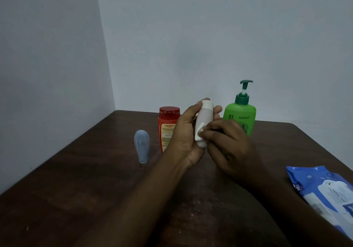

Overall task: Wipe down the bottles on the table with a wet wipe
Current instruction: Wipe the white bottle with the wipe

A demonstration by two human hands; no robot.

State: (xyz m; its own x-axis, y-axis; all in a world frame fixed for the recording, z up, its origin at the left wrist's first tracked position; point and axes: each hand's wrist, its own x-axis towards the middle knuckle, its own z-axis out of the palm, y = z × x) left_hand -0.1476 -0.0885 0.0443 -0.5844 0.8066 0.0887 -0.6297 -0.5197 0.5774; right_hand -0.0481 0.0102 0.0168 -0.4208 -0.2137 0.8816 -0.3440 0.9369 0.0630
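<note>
On dark brown wooden surface [80,185]: tall green plastic pump bottle [241,116] at 1 o'clock. Clamped in left hand [188,132], above centre: small pale grey plastic bottle [204,118]. Pinched by right hand [230,144]: white wet wipe [199,133], pressed to bottle's lower side. Bottle best rotated while wiped.

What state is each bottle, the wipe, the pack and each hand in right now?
left hand: grips the white bottle
white bottle: lifted, cap on
right hand: pinches the wet wipe against the white bottle
wet wipe: bunched up
blue tube: standing on its cap
red Karthika bottle: upright, cap shut
green pump bottle: upright
wipes pack: lying flat
</note>
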